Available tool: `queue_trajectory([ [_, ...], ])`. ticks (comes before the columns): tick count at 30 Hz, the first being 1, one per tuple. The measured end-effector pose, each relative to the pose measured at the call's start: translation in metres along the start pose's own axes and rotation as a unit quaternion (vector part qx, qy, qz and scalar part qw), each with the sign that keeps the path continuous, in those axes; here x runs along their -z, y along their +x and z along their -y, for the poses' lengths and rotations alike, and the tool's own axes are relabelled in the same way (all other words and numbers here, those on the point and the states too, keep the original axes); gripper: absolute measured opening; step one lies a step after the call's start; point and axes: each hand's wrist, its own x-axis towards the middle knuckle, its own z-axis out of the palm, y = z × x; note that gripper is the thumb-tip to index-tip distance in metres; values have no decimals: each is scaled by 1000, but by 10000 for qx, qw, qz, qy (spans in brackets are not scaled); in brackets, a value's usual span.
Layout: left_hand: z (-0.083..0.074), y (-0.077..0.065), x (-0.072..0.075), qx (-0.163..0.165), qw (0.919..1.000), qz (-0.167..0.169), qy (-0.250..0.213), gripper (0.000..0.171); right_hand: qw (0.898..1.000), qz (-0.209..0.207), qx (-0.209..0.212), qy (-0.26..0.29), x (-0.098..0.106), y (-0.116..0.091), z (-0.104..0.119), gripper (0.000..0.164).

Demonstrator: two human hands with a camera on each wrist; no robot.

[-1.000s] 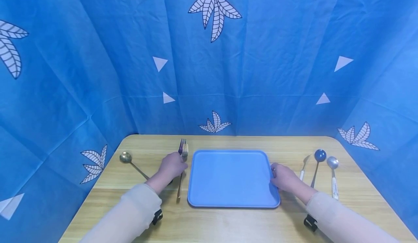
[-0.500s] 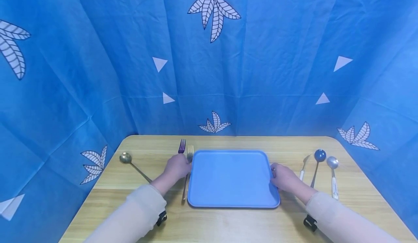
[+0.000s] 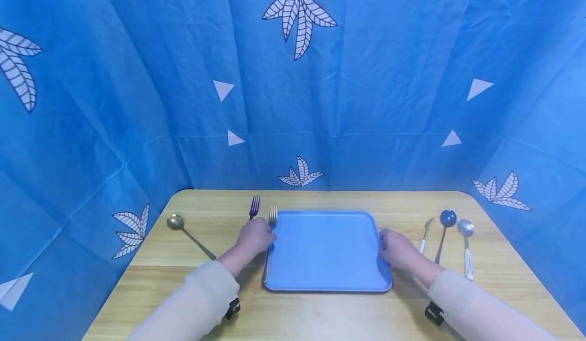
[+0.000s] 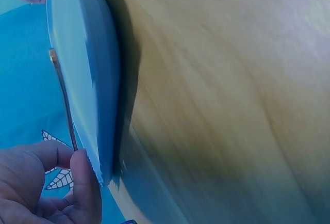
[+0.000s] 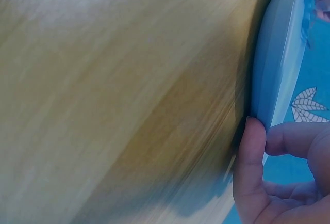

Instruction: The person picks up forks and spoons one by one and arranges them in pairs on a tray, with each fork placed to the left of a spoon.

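My left hand (image 3: 256, 236) pinches a metal fork (image 3: 273, 217) between thumb and fingers. The fork lies lengthwise over the left rim of a blue rectangular tray (image 3: 327, 252), its tines pointing away from me. In the left wrist view the fork's handle (image 4: 66, 100) stands out past the fingertips, above the tray's edge. My right hand (image 3: 396, 249) grips the tray's right rim; in the right wrist view thumb and finger close on that rim (image 5: 273, 79). A purple fork (image 3: 254, 206) lies just left of my left hand, its handle hidden by the hand.
A long-handled ladle-like spoon (image 3: 175, 222) lies at the left of the wooden table (image 3: 316, 313). On the right are a small white-handled knife (image 3: 426, 234), a dark blue-looking round spoon (image 3: 448, 219) and a white-handled spoon (image 3: 467, 247). Blue cloth (image 3: 389, 102) hangs behind the table.
My left hand has carried the metal fork rightward, from beside the purple fork to over the tray's left rim. My right hand has stayed on the tray's right rim.
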Motion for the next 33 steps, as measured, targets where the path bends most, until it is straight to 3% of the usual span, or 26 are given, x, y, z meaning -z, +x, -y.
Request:
queue_trajectory([
  [5, -2, 1, -4, -132, 9999, 11, 100, 46, 10000, 29, -13, 32, 1, -1, 1, 44],
  [11, -9, -4, -6, -12, 9998, 111, 150, 43, 10000, 56, -45, 47, 0, 0, 1, 46],
  [17, -15, -7, -11, -16, 10000, 33, -32, 40, 10000, 36, -36, -44, -3, 3, -3, 48],
  [22, -17, -8, -16, -107, 9999, -38, 91, 37, 9999, 70, -67, -32, -2, 4, -3, 48],
  [31, -19, -6, -22, 8, 9997, 26, 244, 8, 10000, 55, -52, -24, -2, 4, -4, 49],
  [33, -19, -6, -23, 1, 9997, 26, 234, 17, 10000, 54, -53, -27, -2, 4, -4, 49],
])
